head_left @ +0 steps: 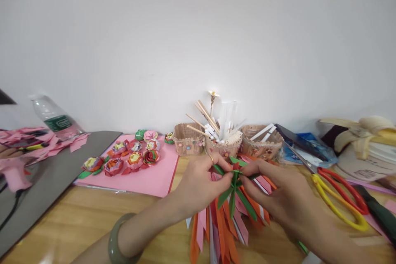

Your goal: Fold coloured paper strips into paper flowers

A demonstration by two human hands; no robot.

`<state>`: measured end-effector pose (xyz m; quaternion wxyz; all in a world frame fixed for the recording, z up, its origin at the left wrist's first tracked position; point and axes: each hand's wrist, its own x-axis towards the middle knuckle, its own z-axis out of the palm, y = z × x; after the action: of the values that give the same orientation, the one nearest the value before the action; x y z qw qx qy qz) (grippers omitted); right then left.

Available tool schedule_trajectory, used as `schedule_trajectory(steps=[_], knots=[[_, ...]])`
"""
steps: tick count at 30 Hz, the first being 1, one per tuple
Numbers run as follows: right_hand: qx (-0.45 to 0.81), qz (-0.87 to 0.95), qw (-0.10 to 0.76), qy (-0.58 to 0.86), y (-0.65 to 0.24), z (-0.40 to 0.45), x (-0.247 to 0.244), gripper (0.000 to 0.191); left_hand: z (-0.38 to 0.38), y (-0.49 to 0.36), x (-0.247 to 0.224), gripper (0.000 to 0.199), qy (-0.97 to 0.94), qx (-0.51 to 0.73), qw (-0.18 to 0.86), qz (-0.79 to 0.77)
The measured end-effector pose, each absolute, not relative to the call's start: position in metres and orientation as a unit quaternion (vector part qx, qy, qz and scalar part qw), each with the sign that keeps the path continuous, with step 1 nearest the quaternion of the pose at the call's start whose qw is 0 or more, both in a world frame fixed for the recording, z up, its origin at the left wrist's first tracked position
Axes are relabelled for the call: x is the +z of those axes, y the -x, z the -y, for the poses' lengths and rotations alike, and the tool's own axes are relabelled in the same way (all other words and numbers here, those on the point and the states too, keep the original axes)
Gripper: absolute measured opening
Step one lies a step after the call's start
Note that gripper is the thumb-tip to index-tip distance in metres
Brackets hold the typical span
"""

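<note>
A small bunch of green folded paper strips (232, 198), with a bit of red at its top, is held up between both hands. My left hand (201, 183) pinches it from the left between thumb and index finger. From the right, my right hand (272, 187) pinches it the same way, fingertips close to the left ones. Below and behind the bunch, orange, pink and pale paper strips (221, 231) fan out over the wooden table. The exact join at the fingertips is partly hidden by the fingers.
Several folded paper flowers (135, 159) lie on a pink sheet (154, 181) at left. Woven baskets (189, 139) with sticks stand against the wall. Red and yellow scissors (340, 202) lie at right. A pink glue gun (17, 173), plastic bottle (58, 121) and banana peel (355, 132) are farther out.
</note>
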<state>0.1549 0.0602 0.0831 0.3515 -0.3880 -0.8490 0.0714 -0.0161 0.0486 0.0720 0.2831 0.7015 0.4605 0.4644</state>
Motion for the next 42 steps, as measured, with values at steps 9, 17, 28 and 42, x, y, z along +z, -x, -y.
schedule_trajectory(steps=[9, 17, 28, 42], knots=[[-0.056, 0.853, 0.407, 0.321, -0.152, -0.061, 0.077, 0.014, -0.051, 0.015, 0.061, 0.013, -0.772, 0.536, 0.001, -0.342], [-0.090, 0.841, 0.442, 0.299, -0.152, -0.060, 0.070, 0.014, -0.053, 0.013, 0.058, 0.014, -0.775, 0.539, 0.004, -0.330], [-0.109, 0.845, 0.453, 0.261, -0.153, -0.063, 0.076, 0.014, -0.053, 0.017, 0.069, 0.021, -0.621, 0.541, 0.433, -0.367], [-0.009, 0.817, 0.454, 0.356, -0.148, -0.045, 0.081, 0.004, -0.051, 0.017, 0.069, 0.011, -0.694, 0.604, 0.136, -0.367]])
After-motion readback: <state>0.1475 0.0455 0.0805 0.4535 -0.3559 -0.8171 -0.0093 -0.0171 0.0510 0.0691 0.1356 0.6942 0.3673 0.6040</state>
